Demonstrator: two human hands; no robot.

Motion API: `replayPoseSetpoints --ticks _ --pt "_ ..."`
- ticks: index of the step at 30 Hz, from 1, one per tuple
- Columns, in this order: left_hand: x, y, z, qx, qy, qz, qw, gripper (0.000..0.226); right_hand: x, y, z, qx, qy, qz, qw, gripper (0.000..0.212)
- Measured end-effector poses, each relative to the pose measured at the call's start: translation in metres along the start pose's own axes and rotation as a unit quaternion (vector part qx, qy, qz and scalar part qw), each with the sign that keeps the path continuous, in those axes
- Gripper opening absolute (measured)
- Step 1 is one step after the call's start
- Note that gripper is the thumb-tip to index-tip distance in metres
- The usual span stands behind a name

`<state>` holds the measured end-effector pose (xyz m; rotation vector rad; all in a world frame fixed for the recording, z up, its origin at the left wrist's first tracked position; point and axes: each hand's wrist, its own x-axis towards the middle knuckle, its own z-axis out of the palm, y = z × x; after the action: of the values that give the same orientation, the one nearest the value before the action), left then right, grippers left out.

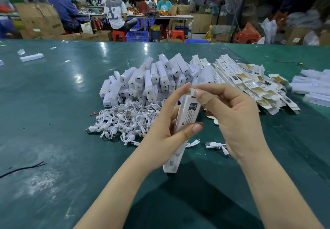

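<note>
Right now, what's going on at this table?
A person is packing goods at a green table. The left hand grips a long white printed carton upright, while the right hand pinches its top flap. Whether anything is inside cannot be seen. Behind the hands lie a pile of small white units and a tangle of white cables, with a heap of flat cartons to the right.
</note>
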<state>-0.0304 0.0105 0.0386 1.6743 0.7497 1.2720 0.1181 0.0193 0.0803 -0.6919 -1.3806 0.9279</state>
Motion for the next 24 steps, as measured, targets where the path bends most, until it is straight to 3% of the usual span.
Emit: replayPoseSetpoints --ticks 6,11,18,21,24 --pt "0.0 -0.004 0.004 -0.003 -0.001 0.018 1.0 0.066 0.002 -0.003 -0.017 -0.124 -0.07 -0.072 0.987 0.003" --pt "0.0 -0.007 0.004 -0.009 0.001 0.011 1.0 0.06 0.0 -0.001 -0.018 -0.129 -0.094 -0.079 0.984 0.012" --pt "0.0 -0.019 0.004 -0.019 0.021 -0.021 0.999 0.071 0.003 0.018 -0.008 -0.091 -0.051 -0.056 0.993 0.019" --pt "0.0 -0.023 0.005 0.004 0.018 -0.043 0.999 0.054 0.004 0.024 -0.006 -0.121 -0.057 -0.039 0.99 0.023" --pt "0.0 -0.026 0.008 0.036 0.019 -0.053 0.998 0.04 0.006 0.028 -0.006 -0.08 -0.031 0.022 0.996 0.016"
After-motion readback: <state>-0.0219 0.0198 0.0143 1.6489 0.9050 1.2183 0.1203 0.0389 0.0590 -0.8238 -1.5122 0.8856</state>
